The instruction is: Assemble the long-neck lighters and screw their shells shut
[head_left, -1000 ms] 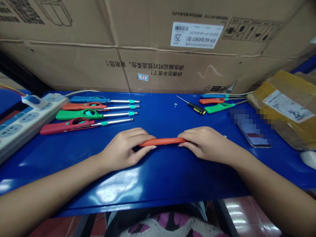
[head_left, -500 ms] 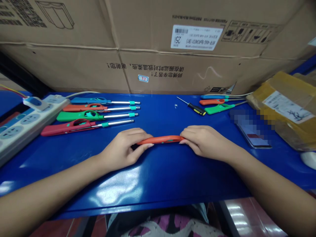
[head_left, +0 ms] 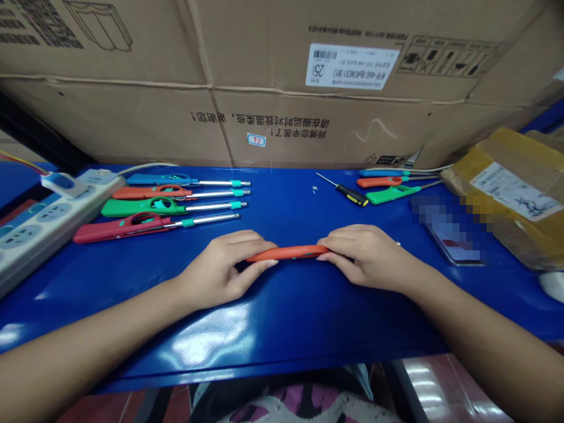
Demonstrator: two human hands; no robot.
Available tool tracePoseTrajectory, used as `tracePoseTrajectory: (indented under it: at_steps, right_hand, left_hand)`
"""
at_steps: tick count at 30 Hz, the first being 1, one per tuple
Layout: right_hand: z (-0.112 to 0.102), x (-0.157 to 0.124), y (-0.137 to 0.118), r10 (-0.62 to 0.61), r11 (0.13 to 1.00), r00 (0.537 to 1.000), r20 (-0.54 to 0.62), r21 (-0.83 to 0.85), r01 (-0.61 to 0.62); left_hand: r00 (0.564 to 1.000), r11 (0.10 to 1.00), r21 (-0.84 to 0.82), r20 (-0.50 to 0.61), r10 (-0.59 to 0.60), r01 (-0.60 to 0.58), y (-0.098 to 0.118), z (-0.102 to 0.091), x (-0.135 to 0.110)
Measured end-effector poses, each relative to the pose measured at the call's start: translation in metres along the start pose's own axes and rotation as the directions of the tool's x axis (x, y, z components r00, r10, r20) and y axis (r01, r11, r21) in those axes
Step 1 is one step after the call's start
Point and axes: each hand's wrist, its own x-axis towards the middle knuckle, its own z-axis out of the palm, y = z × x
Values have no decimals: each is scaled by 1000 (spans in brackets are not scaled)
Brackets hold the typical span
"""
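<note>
An orange lighter handle [head_left: 288,253] lies crosswise just above the blue table [head_left: 282,317], held at both ends. My left hand [head_left: 222,267] is closed around its left end. My right hand [head_left: 368,255] is closed around its right end, and a thin metal tip shows just past that hand. The handle's ends are hidden under my fingers.
Several long-nosed lighters [head_left: 158,205] lie in a row at the back left, beside a white power strip [head_left: 39,226]. A screwdriver [head_left: 346,191] and three more lighters [head_left: 388,183] lie back right, by a phone [head_left: 453,238] and a taped parcel [head_left: 515,194]. Cardboard boxes [head_left: 282,82] wall off the back.
The orange handle has rolled slightly in my hands, briefly showing small green dots on its side; both hands have stayed in place.
</note>
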Motion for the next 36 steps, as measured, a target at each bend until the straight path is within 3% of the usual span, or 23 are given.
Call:
tracePoseTrajectory:
  at_steps: [3, 8, 15, 20, 26, 29, 32, 34, 36]
  right_hand:
    - [-2, 0, -3, 16, 1000, 1000, 13, -12, -16]
    - [2, 1, -16, -136, 991, 987, 83, -5, 137]
    - [12, 3, -28, -203, 972, 975, 91, -98, 212]
    - [10, 2, -22, -140, 987, 988, 61, -67, 144]
    - [5, 3, -11, -16, 992, 998, 53, 128, 9]
    - [6, 4, -10, -13, 985, 997, 75, 172, 0]
    - [9, 6, -9, 67, 979, 995, 74, 188, -79]
    - [10, 7, -7, 94, 978, 995, 32, 182, -98]
    - [10, 7, -5, 76, 985, 997, 6, 153, -76]
  left_hand:
    - [1000, 999, 33, 1, 17, -17, 2, 2, 0]
    - [986, 982, 93, -8, 164, -163, 4, 10, -3]
    - [975, 973, 50, 27, 222, -223, 8, 16, -3]
    - [983, 982, 48, -23, 183, -182, 4, 12, -1]
    - [989, 991, 19, -50, 136, -135, 0, 6, 0]
    - [998, 995, -81, -43, 55, -59, 4, 7, 1]
    - [991, 983, -149, -62, -119, 109, 6, 7, 3]
    - [953, 926, -270, -73, -294, 265, 6, 7, 4]
    - [898, 818, -419, -15, -441, 394, 4, 7, 6]
